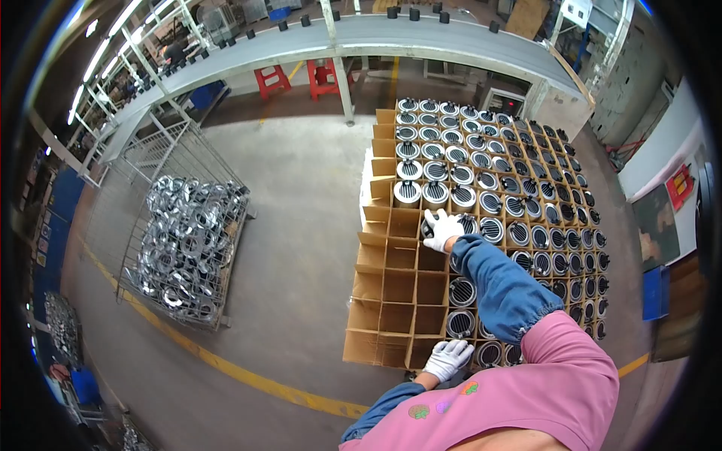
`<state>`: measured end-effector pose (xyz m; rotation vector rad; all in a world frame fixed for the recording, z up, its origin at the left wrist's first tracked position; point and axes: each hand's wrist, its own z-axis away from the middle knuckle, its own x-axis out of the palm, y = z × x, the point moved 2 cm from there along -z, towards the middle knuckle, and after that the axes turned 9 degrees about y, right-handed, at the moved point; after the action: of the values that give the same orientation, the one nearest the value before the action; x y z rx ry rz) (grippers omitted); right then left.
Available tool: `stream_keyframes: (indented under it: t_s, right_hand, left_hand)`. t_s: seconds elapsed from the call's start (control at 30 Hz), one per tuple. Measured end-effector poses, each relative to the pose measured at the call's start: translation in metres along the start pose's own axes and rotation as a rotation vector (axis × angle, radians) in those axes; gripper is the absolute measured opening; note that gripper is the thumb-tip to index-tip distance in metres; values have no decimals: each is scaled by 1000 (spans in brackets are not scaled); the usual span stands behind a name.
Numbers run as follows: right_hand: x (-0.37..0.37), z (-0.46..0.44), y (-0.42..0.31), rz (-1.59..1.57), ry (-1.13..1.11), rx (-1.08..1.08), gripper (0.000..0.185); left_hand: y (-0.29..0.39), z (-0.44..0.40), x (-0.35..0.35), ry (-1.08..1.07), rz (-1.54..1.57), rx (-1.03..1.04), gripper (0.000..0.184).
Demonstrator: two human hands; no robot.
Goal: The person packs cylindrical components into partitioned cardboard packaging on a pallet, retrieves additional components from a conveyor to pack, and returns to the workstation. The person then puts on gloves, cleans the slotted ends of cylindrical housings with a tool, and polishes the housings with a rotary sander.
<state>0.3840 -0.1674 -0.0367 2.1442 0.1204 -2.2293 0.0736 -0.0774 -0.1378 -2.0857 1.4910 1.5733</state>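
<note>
Right hand (445,230), white-gloved, is gripping a black part (429,225), its fingers bending closely around the piece with little gap; the glove is covering much of it, so how deep it is sitting cannot be told. Both are lying over a cardboard grid (368,286), at the border between filled cells and cells showing brown walls. Round cylinders (435,193) with slatted tops are filling cells just beyond the grip and to its right. Left hand (449,359), also gloved, is resting nearer the wearer than the grip, at the grid's near edge, fingers lightly bent; whether it is holding anything cannot be told. Well to the grip's left, a wire cage (134,248) is holding shiny rings (184,240). Far beyond the grip, a conveyor (376,30) is carrying small dark pieces (414,14), red stools (323,77) standing by it.
</note>
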Motion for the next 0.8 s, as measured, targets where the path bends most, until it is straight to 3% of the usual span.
stream_keyframes:
  t_s: [0.07,0.1,0.17,0.23,0.3,0.37,0.4,0.43,0.5,0.57,0.63,0.7,0.77,0.8]
  right_hand:
    - [15,1,-1,67,-118,37,68]
    - [24,8,2,-41,27,66,61]
    - [35,21,6,-77,110,27,54]
    - [23,40,13,-152,39,-82,47]
    - [24,79,27,-330,339,-101,39]
    - [22,119,51,-448,467,-55,36]
    - [29,146,65,-414,744,-68,34]
    - [-3,175,73,-442,666,7,32]
    - [10,230,119,-372,696,185,35]
    - [31,299,163,-562,835,509,32]
    - [88,383,220,-463,1081,839,27]
    - [91,475,238,-203,1028,1180,23]
    - [98,568,234,-180,953,1590,21]
    - [111,614,229,-316,977,1804,23]
  left_hand:
    - [1,-1,-1,0,3,-21,39]
    - [2,-3,-5,-8,-2,-26,40]
    - [3,-2,-5,-10,20,-39,42]
    - [4,-5,-11,-22,21,-39,43]
    - [6,-6,-13,-65,28,-56,42]
    - [6,-8,-15,-53,44,-49,42]
    - [7,-10,-18,-63,57,-51,41]
    - [8,-11,-18,-36,53,-48,41]
    - [10,-12,-20,8,30,-29,42]
    - [10,-12,-20,-30,24,-11,48]
    - [11,-11,-19,-43,-18,11,52]
    - [16,-16,-27,-68,-17,50,59]
    - [24,-19,-30,-69,-19,42,56]
    - [31,-21,-32,-72,-55,32,53]
